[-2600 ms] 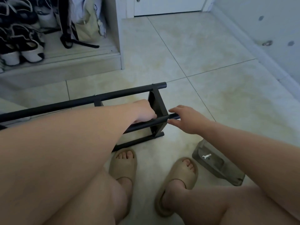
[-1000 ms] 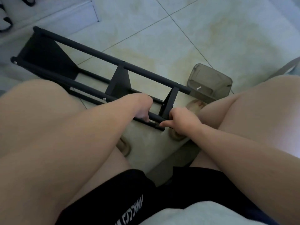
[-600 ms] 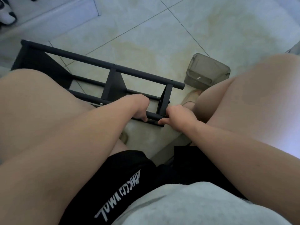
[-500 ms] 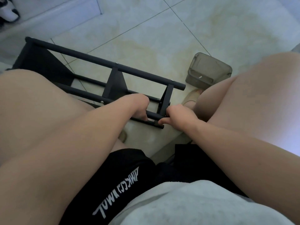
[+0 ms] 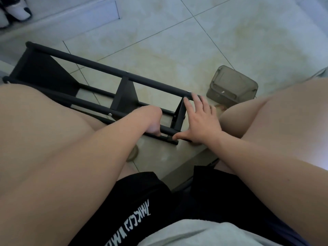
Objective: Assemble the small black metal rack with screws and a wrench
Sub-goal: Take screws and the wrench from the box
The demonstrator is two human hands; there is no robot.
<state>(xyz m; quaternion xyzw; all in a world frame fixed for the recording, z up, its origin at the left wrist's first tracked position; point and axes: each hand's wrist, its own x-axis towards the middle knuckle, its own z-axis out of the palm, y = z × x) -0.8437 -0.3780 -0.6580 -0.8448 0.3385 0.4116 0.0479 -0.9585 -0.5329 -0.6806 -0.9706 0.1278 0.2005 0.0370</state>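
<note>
Floor: pale tiles [image 5: 195, 41]; white shoes [image 5: 16, 11] sit far off at the top left.
Rack: the black metal rack [image 5: 110, 70] lies on the floor between the person's knees, close enough for both hands to reach.
Left hand: the left hand [image 5: 152, 119] curls its fingers round the near bar [image 5: 165, 129], likely to stop the rack sliding.
Right hand: the right hand [image 5: 202, 123] is spread flat on the end panel [image 5: 178, 118], likely pushing it onto the bars.
Box: a grey plastic box [image 5: 234, 82] stands just beside the rack's end, handy for parts.
Wrench: cannot tell where it is.
</note>
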